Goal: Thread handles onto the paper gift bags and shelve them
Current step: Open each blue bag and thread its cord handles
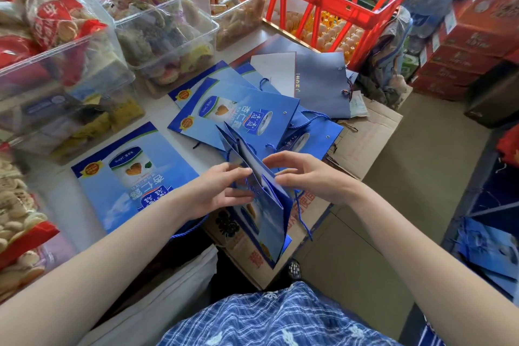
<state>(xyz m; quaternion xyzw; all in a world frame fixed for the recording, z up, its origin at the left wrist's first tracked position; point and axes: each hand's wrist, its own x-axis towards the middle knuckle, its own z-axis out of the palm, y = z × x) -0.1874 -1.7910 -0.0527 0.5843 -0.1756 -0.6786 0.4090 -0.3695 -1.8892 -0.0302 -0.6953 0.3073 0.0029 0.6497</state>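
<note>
Left hand point(222, 191): fingers curled against the near face of a blue paper gift bag point(261, 213), pinching at the bag wall close to a blue cord handle point(250, 185); exactly what the fingertips hold is hidden behind the paper.

Right hand point(306, 177): fingers extended and loosely spread, tips touching the far face of the same bag near its top edge; no firm grip visible.

Bag in hand: held upright between both hands above a flattened cardboard box point(373, 132), mouth partly open. One cord end point(304, 219) dangles down its right side. Judged as threading under way, not complete.

Stack of flat bags point(241, 109): several overlapping just beyond the hands. Cord loops point(311, 118) show on some; the topmost bag shows a bare eyelet point(285, 112), so it is probably still to do.

Single flat bag point(123, 177): lies apart to the left on the white counter point(67, 202), printed face up. A cord loop point(188, 230) shows at its near edge, though whose it is cannot be told.

Darker blue bags point(323, 81): further back, eyelets and knotted cord visible at the right edge.

Surroundings: clear bins of packaged snacks point(157, 22), a red plastic crate point(317, 0), red cartons point(460, 45).

Progress, as judged: part of the batch handled, several bags outstanding, no shelving yet seen.
</note>
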